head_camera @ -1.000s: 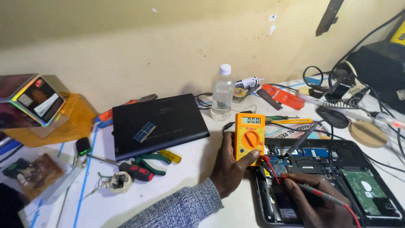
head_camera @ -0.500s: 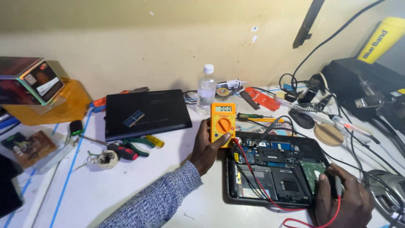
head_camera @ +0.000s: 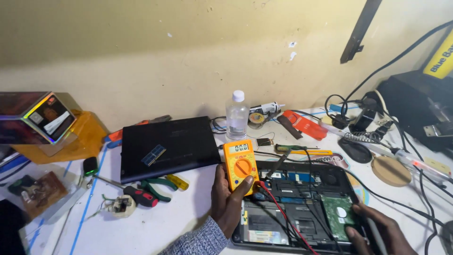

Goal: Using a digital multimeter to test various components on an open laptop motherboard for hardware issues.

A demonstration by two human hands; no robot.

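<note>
Meter up in the left hand [head_camera: 228, 200], right hand [head_camera: 377, 231] down at the opened laptop [head_camera: 302, 208].
The left hand grips the orange meter [head_camera: 240, 166], propped at the laptop's top-left corner, red lead [head_camera: 283, 212] trailing across the boards. The right hand rests on the lower right edge beside the green drive [head_camera: 339, 215]; whether it pinches a probe I can't tell. Best keep that display tilted towards the eyes, leads free of the fan.

Small grey rectangular screen [head_camera: 241, 148] at top of orange multimeter [head_camera: 240, 166], mid-counter, near front edge. Shiny boxed package [head_camera: 34, 117], iridescent edges, dark picture face, at counter's left end. Yellow sign [head_camera: 442, 56], blue lettering, upper right by wall. White label [head_camera: 342, 212] on green drive [head_camera: 338, 215] inside opened laptop [head_camera: 302, 208].
</note>
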